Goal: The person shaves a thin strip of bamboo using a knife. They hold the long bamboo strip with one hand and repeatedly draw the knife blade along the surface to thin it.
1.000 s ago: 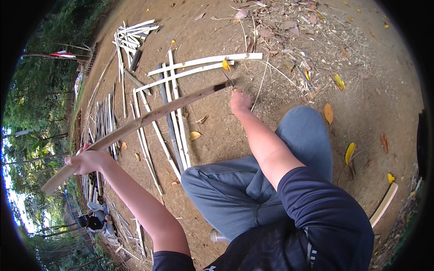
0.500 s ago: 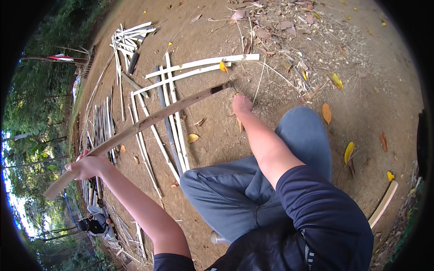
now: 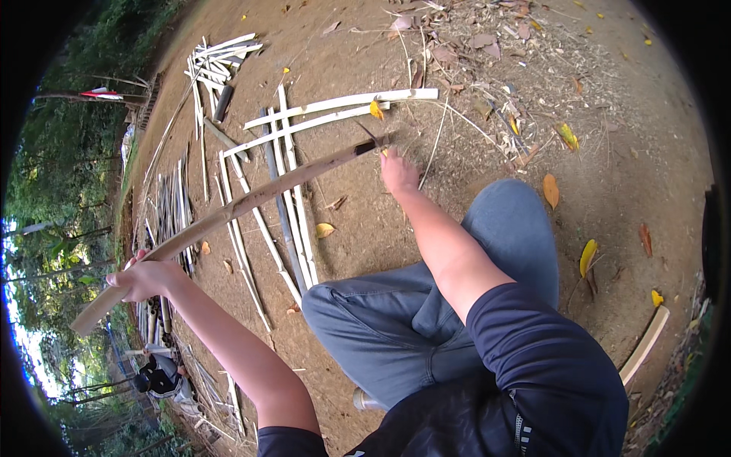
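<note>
My left hand [image 3: 145, 279] is closed around a long split bamboo piece [image 3: 263, 196] near its lower left end. The piece slants up to the right, and its far end is dark and hollow-looking. Beside that far end, my right hand [image 3: 399, 172] grips a tool with a thin dark blade, which looks like a knife [image 3: 368, 134]. Its blade points up and left, close to the bamboo's tip; whether they touch I cannot tell. Beyond the blade, pale bamboo strips [image 3: 343, 101] lie crosswise over other strips on the dirt ground.
A heap of pale strips [image 3: 221, 61] lies at the far left, and a pile of darker sticks [image 3: 173, 206] nearer. Shavings and dry leaves [image 3: 487, 53] litter the far right. Another person [image 3: 161, 375] sits at lower left. My bent knee [image 3: 510, 221] is close to my right forearm.
My right hand has shifted slightly left and away from me. The knife blade has swung leftward, nearer the bamboo's far end. My left hand and the bamboo have barely moved.
</note>
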`<state>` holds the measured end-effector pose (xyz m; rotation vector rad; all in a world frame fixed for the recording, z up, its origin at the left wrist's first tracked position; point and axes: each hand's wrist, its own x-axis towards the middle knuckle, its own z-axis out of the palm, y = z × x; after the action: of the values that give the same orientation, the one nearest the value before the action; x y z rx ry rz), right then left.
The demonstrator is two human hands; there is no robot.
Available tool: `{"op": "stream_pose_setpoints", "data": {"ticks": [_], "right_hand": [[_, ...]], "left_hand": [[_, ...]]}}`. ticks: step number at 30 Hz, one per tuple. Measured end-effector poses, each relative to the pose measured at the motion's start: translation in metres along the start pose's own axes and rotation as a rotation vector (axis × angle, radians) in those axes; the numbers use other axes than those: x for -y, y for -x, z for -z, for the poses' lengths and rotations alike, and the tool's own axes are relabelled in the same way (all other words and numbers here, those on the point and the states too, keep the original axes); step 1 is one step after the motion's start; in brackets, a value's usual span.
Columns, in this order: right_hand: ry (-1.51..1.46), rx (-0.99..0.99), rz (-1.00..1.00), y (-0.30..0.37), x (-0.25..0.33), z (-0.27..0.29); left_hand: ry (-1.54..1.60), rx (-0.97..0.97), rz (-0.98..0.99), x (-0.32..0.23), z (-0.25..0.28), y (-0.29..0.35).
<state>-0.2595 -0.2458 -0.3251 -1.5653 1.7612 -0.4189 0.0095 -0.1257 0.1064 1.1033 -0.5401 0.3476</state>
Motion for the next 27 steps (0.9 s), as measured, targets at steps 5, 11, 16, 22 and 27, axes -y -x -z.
{"op": "stream_pose_setpoints", "data": {"ticks": [5,11,16,22,27], "right_hand": [[0.064,-0.038,-0.289,-0.003,0.0,0.008],[-0.039,0.017,0.095,0.001,-0.003,-0.003],[-0.04,0.016,-0.328,-0.007,-0.014,-0.008],[-0.025,0.049,-0.368,-0.008,-0.019,-0.003],[-0.105,-0.036,-0.351,0.012,-0.002,0.009]], "left_hand": [[-0.03,-0.028,-0.011,0.0,0.001,0.001],[-0.039,-0.054,0.021,0.004,0.004,-0.003],[-0.031,-0.049,-0.018,0.003,0.004,-0.001],[-0.013,-0.03,-0.006,0.0,0.003,0.003],[0.078,-0.02,0.073,-0.009,0.004,0.007]]}}
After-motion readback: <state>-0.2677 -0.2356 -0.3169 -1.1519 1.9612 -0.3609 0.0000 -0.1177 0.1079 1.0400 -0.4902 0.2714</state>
